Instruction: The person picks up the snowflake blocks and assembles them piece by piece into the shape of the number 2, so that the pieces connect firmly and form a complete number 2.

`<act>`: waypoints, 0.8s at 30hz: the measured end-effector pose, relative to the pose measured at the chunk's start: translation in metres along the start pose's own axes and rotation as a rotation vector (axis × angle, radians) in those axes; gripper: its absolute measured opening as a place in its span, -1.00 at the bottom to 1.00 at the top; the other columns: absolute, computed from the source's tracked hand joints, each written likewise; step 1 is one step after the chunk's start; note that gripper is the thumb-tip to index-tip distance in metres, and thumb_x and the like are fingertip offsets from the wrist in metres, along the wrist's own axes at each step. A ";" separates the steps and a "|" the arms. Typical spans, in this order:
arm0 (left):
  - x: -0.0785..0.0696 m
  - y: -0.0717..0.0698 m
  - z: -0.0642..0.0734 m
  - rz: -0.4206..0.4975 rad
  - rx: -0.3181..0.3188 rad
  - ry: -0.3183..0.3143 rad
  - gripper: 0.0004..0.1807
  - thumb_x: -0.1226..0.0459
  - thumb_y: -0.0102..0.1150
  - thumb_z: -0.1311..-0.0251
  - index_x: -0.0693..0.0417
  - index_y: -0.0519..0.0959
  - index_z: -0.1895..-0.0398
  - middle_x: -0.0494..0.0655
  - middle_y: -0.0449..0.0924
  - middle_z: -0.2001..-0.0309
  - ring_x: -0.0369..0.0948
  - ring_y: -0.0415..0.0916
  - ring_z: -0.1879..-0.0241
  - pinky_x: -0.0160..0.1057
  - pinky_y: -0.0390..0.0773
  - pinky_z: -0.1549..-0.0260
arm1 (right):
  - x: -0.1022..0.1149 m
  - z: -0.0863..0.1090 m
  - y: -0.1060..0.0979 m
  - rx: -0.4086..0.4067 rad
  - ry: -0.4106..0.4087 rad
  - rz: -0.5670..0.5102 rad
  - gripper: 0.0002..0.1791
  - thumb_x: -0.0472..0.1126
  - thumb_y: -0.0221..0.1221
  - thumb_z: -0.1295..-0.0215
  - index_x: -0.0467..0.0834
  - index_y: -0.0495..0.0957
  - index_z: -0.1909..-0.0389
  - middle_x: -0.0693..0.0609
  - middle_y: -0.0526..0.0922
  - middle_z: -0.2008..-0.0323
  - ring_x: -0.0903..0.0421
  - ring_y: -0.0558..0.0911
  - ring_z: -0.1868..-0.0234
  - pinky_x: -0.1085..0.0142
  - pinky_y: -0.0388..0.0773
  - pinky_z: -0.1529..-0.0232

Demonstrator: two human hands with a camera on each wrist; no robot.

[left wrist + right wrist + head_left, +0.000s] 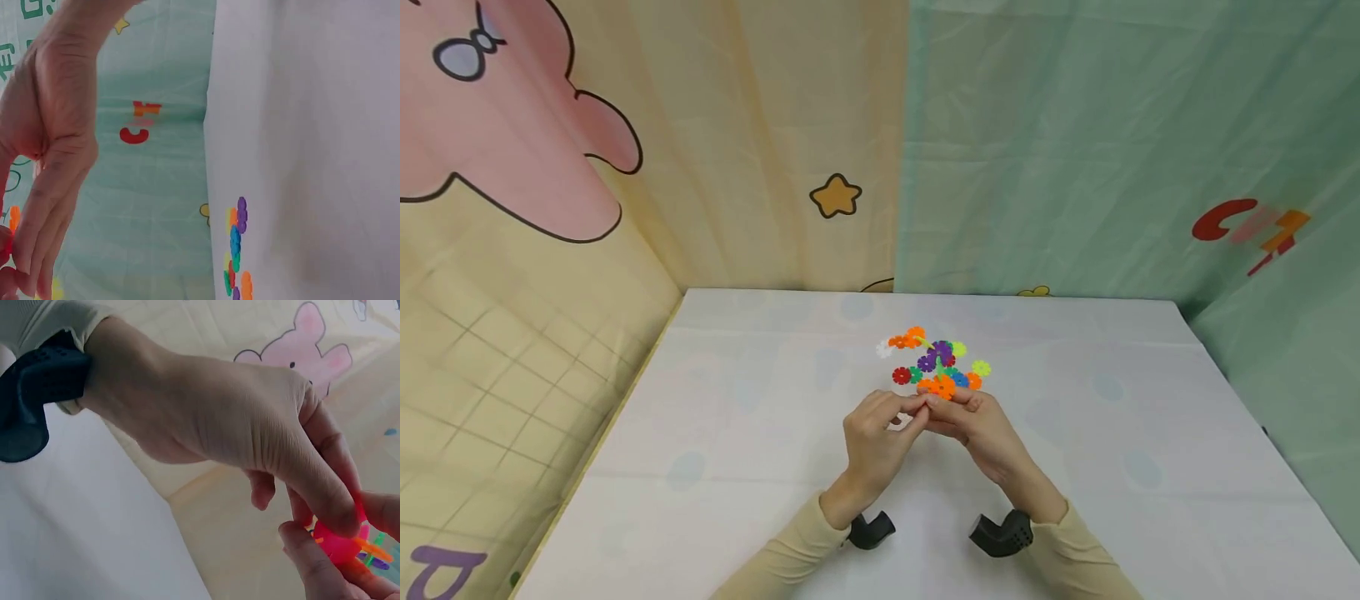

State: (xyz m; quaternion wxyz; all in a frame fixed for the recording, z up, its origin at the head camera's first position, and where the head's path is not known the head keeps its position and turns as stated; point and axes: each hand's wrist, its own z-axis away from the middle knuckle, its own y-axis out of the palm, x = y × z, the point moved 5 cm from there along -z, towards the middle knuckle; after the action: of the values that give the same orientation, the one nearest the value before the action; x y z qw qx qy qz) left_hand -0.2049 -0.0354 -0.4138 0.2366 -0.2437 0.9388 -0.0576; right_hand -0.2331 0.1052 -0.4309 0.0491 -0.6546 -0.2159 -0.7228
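Note:
My left hand point(877, 433) and right hand point(988, 437) meet fingertip to fingertip above the white table. Between them, a pink notched plastic disc point(340, 547) is pinched by both hands, partly covered by fingers. An orange disc point(375, 549) adjoins it in the right wrist view, with green and purple pieces close behind; whether these are joined cannot be told. In the head view, orange discs point(942, 386) show just above the right fingertips. Beyond the hands lie more flower-shaped discs: purple point(941, 351), dark red point(901, 376), yellow-green point(981, 367), plus blue, green and orange ones.
A pale disc point(883, 349) lies left of the colourful group. The white table point(737, 500) ends at printed curtains point(1045, 150) behind and at both sides. Black curved devices point(1002, 533) sit at both wrists.

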 end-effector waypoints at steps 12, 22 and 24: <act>0.000 0.000 0.000 -0.071 -0.024 0.052 -0.83 0.40 0.48 0.18 0.15 0.69 0.45 -0.17 0.62 0.56 -0.25 0.44 0.58 -0.54 0.38 0.62 | 0.000 0.004 0.006 -0.168 0.107 -0.164 -0.76 -0.30 0.13 -0.34 -0.41 0.51 0.10 -0.12 0.67 0.24 0.03 0.68 0.19 0.21 0.54 0.04; -0.003 0.002 0.000 -0.069 -0.001 0.066 -0.77 0.35 0.52 0.17 0.11 0.71 0.36 -0.20 0.65 0.49 -0.25 0.47 0.54 -0.55 0.43 0.55 | 0.002 0.006 0.000 -0.198 0.103 -0.219 -0.83 -0.35 0.10 -0.35 -0.30 0.66 0.26 -0.12 0.68 0.22 0.02 0.67 0.16 0.21 0.54 0.03; -0.001 0.002 0.000 -0.047 0.003 0.051 -0.75 0.36 0.53 0.20 0.11 0.72 0.36 -0.20 0.66 0.48 -0.26 0.47 0.53 -0.55 0.40 0.56 | 0.002 0.005 -0.002 -0.187 0.095 -0.223 -0.82 -0.35 0.09 -0.36 -0.26 0.68 0.29 -0.11 0.68 0.23 0.02 0.67 0.16 0.22 0.54 0.03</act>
State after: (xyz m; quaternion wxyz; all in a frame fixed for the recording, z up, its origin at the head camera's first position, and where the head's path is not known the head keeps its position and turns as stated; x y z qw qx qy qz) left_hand -0.2048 -0.0330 -0.4135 0.2115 -0.2640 0.9384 -0.0708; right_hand -0.2292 0.1094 -0.4295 -0.0827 -0.5932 -0.2165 -0.7710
